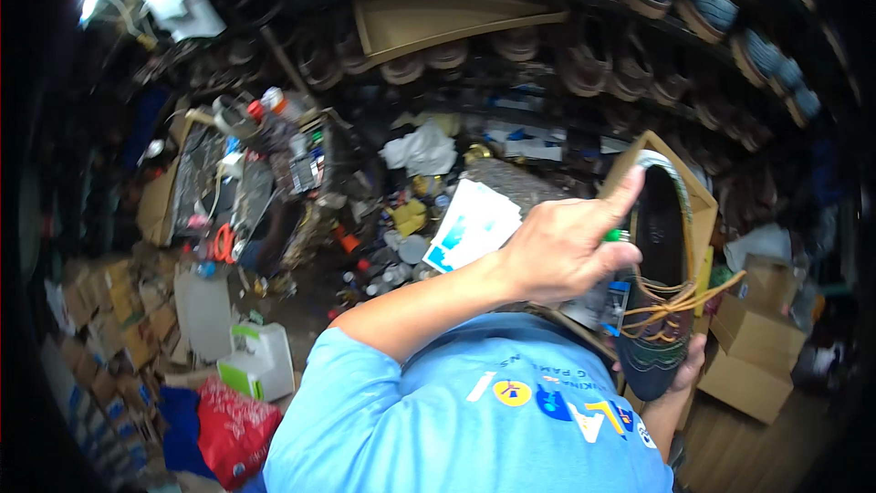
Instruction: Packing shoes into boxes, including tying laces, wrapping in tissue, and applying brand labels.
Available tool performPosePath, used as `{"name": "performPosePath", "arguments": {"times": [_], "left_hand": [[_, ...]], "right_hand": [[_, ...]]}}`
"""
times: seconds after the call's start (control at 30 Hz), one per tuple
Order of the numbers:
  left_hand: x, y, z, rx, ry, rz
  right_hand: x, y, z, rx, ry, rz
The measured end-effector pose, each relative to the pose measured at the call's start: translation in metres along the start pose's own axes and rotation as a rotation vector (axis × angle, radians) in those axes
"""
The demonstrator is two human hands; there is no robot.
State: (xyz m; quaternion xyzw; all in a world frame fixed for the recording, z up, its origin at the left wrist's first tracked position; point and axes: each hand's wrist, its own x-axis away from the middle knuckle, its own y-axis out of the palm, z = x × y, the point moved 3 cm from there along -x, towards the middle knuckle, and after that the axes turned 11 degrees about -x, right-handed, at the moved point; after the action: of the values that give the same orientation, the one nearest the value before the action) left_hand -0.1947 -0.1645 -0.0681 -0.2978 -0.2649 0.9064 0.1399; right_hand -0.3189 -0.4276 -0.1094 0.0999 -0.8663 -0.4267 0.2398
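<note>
The shoe is dark and smooth, with a rounded toe, wavy stitched seams, a deep oval opening and thin tan laces tied in a bow. It sits right of the person's chest, toe toward the body, heel pointing away, just beside an angular cardboard box.

The left forearm reaches across, bare below a soft blue sleeve. The left hand is back-up, its grip wide between thumb and forefinger, both tips near the shoe's edge; whether it holds the small green piece between them, I cannot tell. The right hand comes from below, its grip holding the toe end.
</note>
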Motion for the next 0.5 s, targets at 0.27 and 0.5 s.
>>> {"name": "performPosePath", "arguments": {"times": [0.27, 0.5], "left_hand": [[0.033, -0.103, -0.065, -0.496, -0.183, 0.235], [0.148, -0.211, -0.195, -1.378, -0.417, 0.427]], "right_hand": [[-0.004, -0.004, 0.003, -0.079, -0.027, -0.018], [-0.006, -0.002, 0.006, -0.160, -0.009, -0.062]]}}
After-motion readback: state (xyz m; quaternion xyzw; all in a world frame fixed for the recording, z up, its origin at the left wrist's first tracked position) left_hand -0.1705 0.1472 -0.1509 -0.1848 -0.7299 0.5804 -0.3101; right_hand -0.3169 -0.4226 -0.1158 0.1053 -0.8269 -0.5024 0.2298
